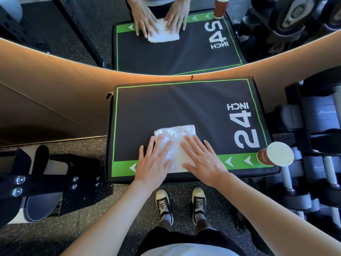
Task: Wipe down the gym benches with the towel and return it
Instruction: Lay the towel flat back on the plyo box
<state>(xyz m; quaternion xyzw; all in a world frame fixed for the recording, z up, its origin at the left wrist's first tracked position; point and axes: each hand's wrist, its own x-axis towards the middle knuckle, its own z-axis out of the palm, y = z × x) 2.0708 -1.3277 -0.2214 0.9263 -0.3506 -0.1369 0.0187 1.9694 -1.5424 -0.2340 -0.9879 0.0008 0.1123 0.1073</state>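
Head cam, single frame. Subj standing at padded box (184, 108), black top w/ green border, "24 INCH" printed at frame right. Box fills centre of frame; wall mirror in upper part of frame repeats box, hands, towel.

Towel (176, 141): white, folded to approx rectangle, lying flat on box top, lower centre of frame, near the edge closest to subj, partly over the green arrow strip.

Left hand (153, 163): flat, fingers straight and spread, palm down on left part of towel; outer fingers run off onto the box top. Not gripping. Right hand (203, 161): same, flat and spread, pressing right part of towel, outer fingers on the box top. No curl seen on either.

Paper cup (275, 154), brown w/ white lid, stands at box corner, frame right, well apart from towel. Dumbbell rack (313, 163) far right. Speckled floor (129, 200), shoes visible bottom centre.

Judgement: wipe step in progress, or just set up; most of top surface looks uncovered by towel. To do well: keep both palms flat for even pressure, push away toward mirror edge in overlapping lanes, work L→R. Watch cup — sweep toward frame right could knock it; lift it or stop short. Keep towel folded so it doesn't bunch under fingers. Return of towel not yet done.
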